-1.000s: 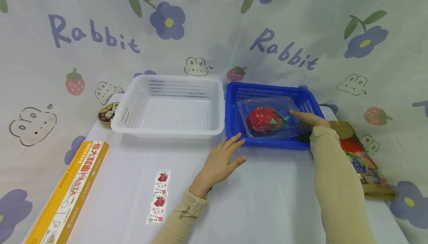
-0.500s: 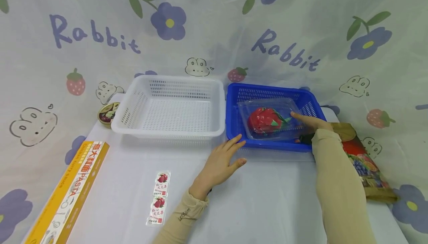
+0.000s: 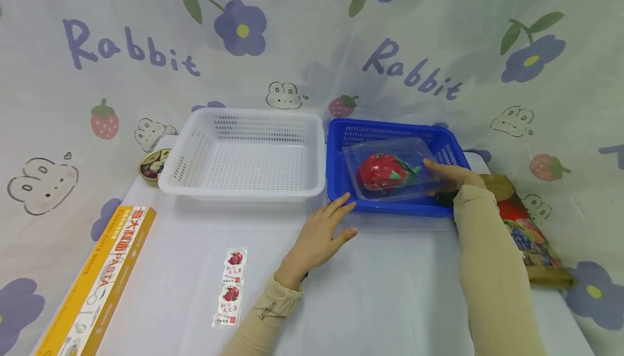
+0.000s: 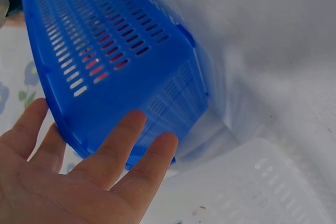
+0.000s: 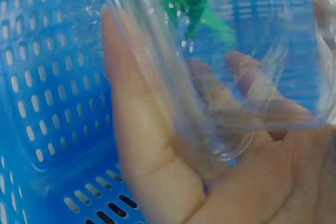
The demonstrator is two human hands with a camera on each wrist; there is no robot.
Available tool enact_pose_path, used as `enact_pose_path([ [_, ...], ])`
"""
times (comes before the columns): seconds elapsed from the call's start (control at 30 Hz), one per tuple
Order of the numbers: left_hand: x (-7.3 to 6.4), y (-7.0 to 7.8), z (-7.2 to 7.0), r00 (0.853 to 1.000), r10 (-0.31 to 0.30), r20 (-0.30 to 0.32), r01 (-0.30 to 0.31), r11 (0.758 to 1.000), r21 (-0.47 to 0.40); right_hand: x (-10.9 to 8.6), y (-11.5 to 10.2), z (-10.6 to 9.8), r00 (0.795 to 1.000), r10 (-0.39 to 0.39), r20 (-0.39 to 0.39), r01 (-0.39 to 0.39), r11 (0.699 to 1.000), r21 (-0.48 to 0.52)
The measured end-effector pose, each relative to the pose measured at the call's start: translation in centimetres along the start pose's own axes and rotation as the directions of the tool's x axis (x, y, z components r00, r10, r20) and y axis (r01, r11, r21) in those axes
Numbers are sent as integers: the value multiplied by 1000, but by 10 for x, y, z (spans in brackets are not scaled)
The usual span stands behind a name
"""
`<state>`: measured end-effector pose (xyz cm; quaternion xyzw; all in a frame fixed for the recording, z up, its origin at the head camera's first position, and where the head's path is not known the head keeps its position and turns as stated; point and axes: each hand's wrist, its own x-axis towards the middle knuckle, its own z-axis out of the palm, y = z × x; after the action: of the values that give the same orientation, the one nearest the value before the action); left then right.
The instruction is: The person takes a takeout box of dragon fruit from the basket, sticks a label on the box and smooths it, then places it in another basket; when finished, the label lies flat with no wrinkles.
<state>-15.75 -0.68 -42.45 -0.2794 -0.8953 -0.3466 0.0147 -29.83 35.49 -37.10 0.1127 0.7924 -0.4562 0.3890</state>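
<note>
A clear plastic container [image 3: 420, 149] with a red dragon fruit [image 3: 382, 174] inside sits within the blue basket [image 3: 397, 208]. My right hand [image 3: 450, 176] grips the container's right side; in the right wrist view the thumb [image 5: 134, 103] lies along one face, with fingers visible through the plastic. Green tips of the fruit [image 5: 202, 9] show there too. At the basket's near left corner, my left hand [image 3: 317, 239] is spread, fingers extended. The left wrist view shows its fingertips [image 4: 167, 142] right at the blue basket's edge, with nothing in the palm.
Left of the blue basket stands a white basket [image 3: 244, 192]. A round tin [image 3: 153, 165] is beside it, a yellow pasta box [image 3: 99, 274] lies at the left edge, and a strip of dragon fruit stickers [image 3: 231, 288] lies in front. A printed paper bag [image 3: 528, 237] lies at right.
</note>
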Motion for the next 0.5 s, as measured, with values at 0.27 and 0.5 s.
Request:
enact_pose_path([
  [0.27, 1, 1, -1, 1000, -10, 12, 10, 1000, -16, 2, 6, -3, 995, -85, 42, 80, 990, 112],
  [0.5, 1, 1, 2, 1000, -15, 10, 15, 1000, -22, 0, 10, -5, 991, -126, 33, 121, 984, 128],
])
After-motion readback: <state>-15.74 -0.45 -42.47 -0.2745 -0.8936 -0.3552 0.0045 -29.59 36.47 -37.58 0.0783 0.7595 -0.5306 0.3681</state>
